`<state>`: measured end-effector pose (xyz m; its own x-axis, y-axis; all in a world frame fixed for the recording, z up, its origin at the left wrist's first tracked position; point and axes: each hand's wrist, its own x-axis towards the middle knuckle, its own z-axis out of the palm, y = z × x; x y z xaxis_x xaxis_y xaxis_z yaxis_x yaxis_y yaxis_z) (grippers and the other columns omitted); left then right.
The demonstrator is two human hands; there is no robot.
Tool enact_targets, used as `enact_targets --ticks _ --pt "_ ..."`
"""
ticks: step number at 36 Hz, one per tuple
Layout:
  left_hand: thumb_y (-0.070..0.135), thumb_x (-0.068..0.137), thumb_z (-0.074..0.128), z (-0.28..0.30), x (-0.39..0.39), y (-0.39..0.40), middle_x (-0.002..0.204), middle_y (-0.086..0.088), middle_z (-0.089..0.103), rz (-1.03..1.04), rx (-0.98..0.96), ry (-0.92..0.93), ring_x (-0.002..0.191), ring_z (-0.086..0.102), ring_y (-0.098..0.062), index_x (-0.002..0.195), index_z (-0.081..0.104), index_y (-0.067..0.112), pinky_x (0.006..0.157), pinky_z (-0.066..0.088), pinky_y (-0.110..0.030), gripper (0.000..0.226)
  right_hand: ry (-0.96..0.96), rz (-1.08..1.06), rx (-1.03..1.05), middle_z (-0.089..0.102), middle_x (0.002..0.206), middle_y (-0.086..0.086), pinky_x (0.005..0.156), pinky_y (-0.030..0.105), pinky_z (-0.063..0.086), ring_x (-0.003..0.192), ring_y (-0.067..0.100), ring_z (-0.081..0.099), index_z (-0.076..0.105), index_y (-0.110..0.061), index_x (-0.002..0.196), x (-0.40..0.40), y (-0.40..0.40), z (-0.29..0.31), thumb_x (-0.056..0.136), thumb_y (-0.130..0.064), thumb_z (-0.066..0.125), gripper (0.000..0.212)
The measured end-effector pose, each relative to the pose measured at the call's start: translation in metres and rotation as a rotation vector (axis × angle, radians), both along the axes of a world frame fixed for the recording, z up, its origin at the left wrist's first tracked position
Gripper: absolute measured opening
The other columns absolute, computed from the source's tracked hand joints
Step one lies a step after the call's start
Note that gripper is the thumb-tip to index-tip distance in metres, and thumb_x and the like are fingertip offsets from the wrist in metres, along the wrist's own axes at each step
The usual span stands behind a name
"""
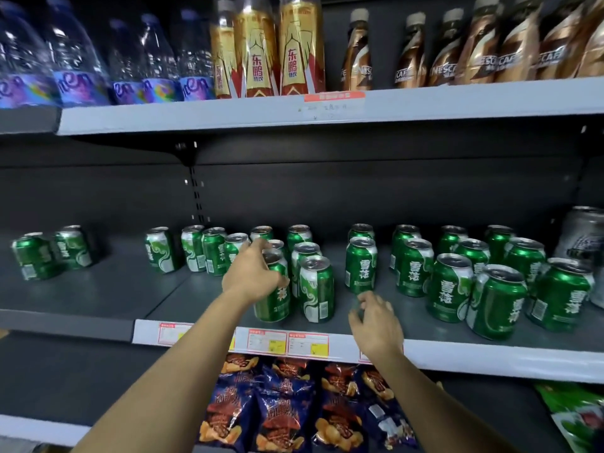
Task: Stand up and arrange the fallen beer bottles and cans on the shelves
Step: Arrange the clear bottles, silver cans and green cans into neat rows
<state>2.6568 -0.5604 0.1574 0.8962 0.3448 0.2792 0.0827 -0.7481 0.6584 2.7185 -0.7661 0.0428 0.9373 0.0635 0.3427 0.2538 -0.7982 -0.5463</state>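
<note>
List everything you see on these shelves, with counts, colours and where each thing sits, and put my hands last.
Green beer cans: over twenty, green and white, upright on the middle shelf.
Silver can: one, far right of the middle shelf.
Water bottles: about five, clear with purple labels, top shelf left.
Gold bottles: three, top shelf centre.
Brown coffee bottles: several, top shelf right.
Snack bags: several, dark blue, below.
Green bag: lower right.
Price tags: on the shelf edge.
Left hand: grips a front can.
Right hand: holds nothing, near the shelf edge.
</note>
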Motion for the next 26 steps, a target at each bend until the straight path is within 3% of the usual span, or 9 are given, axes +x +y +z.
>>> enact_targets --ticks 3,8,11,13,15,17,21,23,26 --pt "0.022 0.07 0.082 -0.011 0.007 0.006 0.129 -0.002 0.045 0.006 0.007 0.038 0.096 0.054 -0.023 0.129 0.045 0.023 0.087 0.051 -0.041 0.069 0.012 -0.036 -0.065 0.057 0.125 -0.002 0.094 0.033 0.043 0.117 0.02 0.046 0.049 -0.017 0.13 -0.002 0.004 0.0 0.097 -0.033 0.046 0.036" --pt "0.024 0.074 0.081 -0.026 0.019 0.01 0.133 -0.004 0.043 -0.013 0.006 0.068 0.095 0.048 -0.019 0.137 0.042 0.021 0.084 0.046 -0.036 0.074 -0.028 -0.052 -0.135 0.056 0.124 -0.001 0.096 0.032 0.039 0.117 0.019 0.046 0.048 -0.019 0.131 -0.008 0.006 -0.001 0.097 -0.036 0.044 0.039" --pt "0.025 0.076 0.08 -0.031 0.021 0.009 0.131 -0.005 0.044 -0.032 0.037 0.07 0.091 0.048 -0.018 0.137 0.042 0.021 0.081 0.042 -0.034 0.072 -0.12 -0.055 -0.043 0.056 0.122 -0.001 0.096 0.033 0.039 0.116 0.02 0.046 0.05 -0.018 0.129 -0.012 0.003 -0.006 0.096 -0.029 0.045 0.036" --pt "0.025 0.076 0.08 -0.033 0.02 0.009 0.134 -0.008 0.042 -0.044 0.034 0.069 0.097 0.048 -0.021 0.138 0.041 0.019 0.088 0.044 -0.039 0.074 -0.223 -0.135 0.065 0.06 0.115 0.0 0.092 0.035 0.041 0.11 0.021 0.051 0.055 -0.015 0.124 -0.018 -0.003 -0.009 0.093 -0.025 0.045 0.034" --pt "0.03 0.075 0.08 -0.032 0.019 0.004 0.139 -0.012 0.04 0.011 0.094 -0.012 0.119 0.043 -0.03 0.14 0.04 0.019 0.102 0.039 -0.045 0.077 -0.333 -0.276 0.206 0.062 0.103 0.001 0.084 0.038 0.042 0.1 0.023 0.055 0.059 -0.013 0.116 -0.022 -0.013 -0.012 0.086 -0.025 0.043 0.035" --pt "0.034 0.076 0.078 -0.028 0.014 -0.009 0.138 -0.015 0.042 0.12 0.114 -0.26 0.128 0.037 -0.035 0.137 0.045 0.016 0.107 0.031 -0.048 0.071 -0.402 -0.413 0.318 0.061 0.099 0.003 0.081 0.039 0.039 0.097 0.026 0.054 0.059 -0.01 0.112 -0.024 -0.03 -0.01 0.083 -0.024 0.043 0.035" --pt "0.022 0.075 0.06 -0.018 0.001 -0.058 0.114 -0.013 0.054 0.034 0.002 -0.768 0.11 0.046 -0.03 0.116 0.056 0.007 0.092 0.036 -0.041 0.043 -0.454 -0.621 0.455 0.06 0.104 0.011 0.086 0.045 0.038 0.102 0.034 0.052 0.058 -0.004 0.114 -0.021 -0.075 -0.002 0.083 -0.008 0.057 0.031" --pt "0.014 0.077 0.06 -0.022 0.007 -0.089 0.106 -0.008 0.055 -0.129 -0.021 -0.776 0.1 0.05 -0.023 0.108 0.058 0.009 0.083 0.039 -0.034 0.032 -0.443 -0.682 0.498 0.059 0.107 0.014 0.087 0.047 0.038 0.105 0.037 0.051 0.056 -0.002 0.117 -0.02 -0.098 0.0 0.083 -0.008 0.062 0.035" --pt "0.003 0.08 0.067 -0.036 0.025 -0.138 0.1 0.001 0.053 -0.309 -0.131 -0.584 0.089 0.054 -0.017 0.103 0.058 0.018 0.074 0.042 -0.029 0.029 -0.418 -0.712 0.521 0.057 0.112 0.017 0.089 0.048 0.039 0.108 0.038 0.05 0.053 -0.001 0.123 -0.018 -0.129 -0.002 0.083 -0.028 0.055 0.048"
